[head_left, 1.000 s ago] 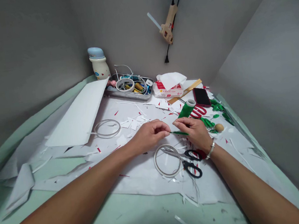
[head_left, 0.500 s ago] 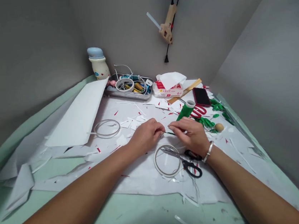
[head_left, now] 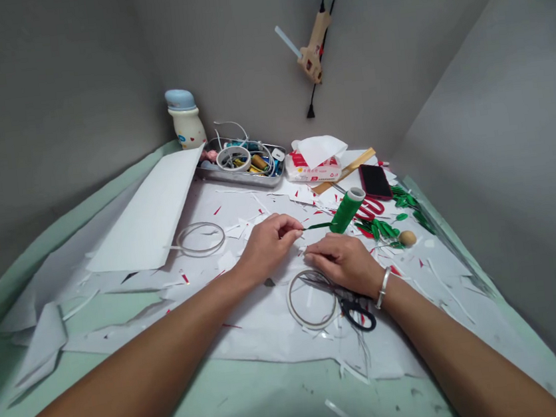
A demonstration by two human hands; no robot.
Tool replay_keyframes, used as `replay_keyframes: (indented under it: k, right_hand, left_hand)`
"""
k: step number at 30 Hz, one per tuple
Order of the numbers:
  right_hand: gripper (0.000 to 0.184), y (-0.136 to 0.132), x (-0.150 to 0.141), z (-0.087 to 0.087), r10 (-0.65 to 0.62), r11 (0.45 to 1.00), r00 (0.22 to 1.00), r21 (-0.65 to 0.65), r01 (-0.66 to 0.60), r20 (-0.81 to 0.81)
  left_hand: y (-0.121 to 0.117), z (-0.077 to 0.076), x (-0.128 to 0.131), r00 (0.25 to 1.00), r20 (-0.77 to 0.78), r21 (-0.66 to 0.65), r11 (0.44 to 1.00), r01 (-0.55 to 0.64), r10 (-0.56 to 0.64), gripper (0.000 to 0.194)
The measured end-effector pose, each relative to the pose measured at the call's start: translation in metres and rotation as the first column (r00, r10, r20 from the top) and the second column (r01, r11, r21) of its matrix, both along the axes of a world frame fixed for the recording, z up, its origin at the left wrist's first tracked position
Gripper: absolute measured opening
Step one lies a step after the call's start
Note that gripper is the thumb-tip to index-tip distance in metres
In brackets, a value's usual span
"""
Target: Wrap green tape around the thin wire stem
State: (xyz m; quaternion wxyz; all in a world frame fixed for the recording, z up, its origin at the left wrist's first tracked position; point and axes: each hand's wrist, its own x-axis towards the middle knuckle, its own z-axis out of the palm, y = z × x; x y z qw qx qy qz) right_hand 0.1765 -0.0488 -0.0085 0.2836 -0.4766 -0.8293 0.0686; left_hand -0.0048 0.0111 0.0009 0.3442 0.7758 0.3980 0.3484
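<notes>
View: head camera, the only feed I have from here.

Left hand (head_left: 268,246): fingers (head_left: 290,224) pinched together on the end of a green tape strip (head_left: 316,226).

Right hand (head_left: 344,261): low over the white paper sheet (head_left: 266,330), fingers (head_left: 310,249) held together, with nothing visible in them. I cannot tell whether the thumb is closed.

Roll of green tape (head_left: 344,211): tilted, just right of the left hand, joined to it by the strip. It touches neither hand.

Handling: I would keep the strip lightly taut, with the pinch steady, so it does not twist or stick to itself.

Change since the earlier frame: the strip now runs from the left fingers to the roll, and the right hand sits lower, over the black-handled scissors (head_left: 356,314).

Near the hands: white hoop (head_left: 312,299) under the scissors, second hoop (head_left: 200,239), green paper leaves (head_left: 379,229), wooden egg (head_left: 406,238), paper scraps.

Rest: foam board (head_left: 145,213), steel tray (head_left: 255,181) of wires and small parts, tissue packet (head_left: 313,167), wooden ruler (head_left: 347,170), phone (head_left: 375,180), lidded bottle (head_left: 185,118), hot glue gun (head_left: 313,54) hanging on the wall, mint-green worktop (head_left: 239,400).
</notes>
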Motion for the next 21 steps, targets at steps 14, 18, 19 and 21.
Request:
replay_keyframes:
  k: [14, 18, 19, 21]
  right_hand:
    - [0.018, 0.013, 0.022, -0.003, -0.234, 0.971, 0.911, -0.047, 0.232, -0.34]
    - [0.016, 0.008, 0.011, -0.006, -0.12, 0.991, 0.98, -0.072, 0.11, -0.158]
    - [0.016, 0.005, 0.007, -0.005, -0.073, 0.996, 0.991, -0.062, 0.066, -0.114]
    - [0.017, 0.0, -0.002, 0.0, 0.007, 1.0, 1.0, -0.003, -0.007, -0.027]
  left_hand:
    - [-0.008, 0.005, 0.002, 0.96, 0.017, -0.092, 0.956, 0.279, -0.279, 0.013]
    - [-0.002, 0.004, 0.0, 0.972, 0.157, -0.251, 0.945, 0.209, -0.173, 0.018]
    - [-0.001, 0.003, 0.0, 0.982, 0.138, -0.229, 0.961, 0.156, -0.127, 0.018]
    - [0.002, 0.0, -0.001, 0.999, 0.047, -0.116, 0.993, 0.032, -0.026, 0.015]
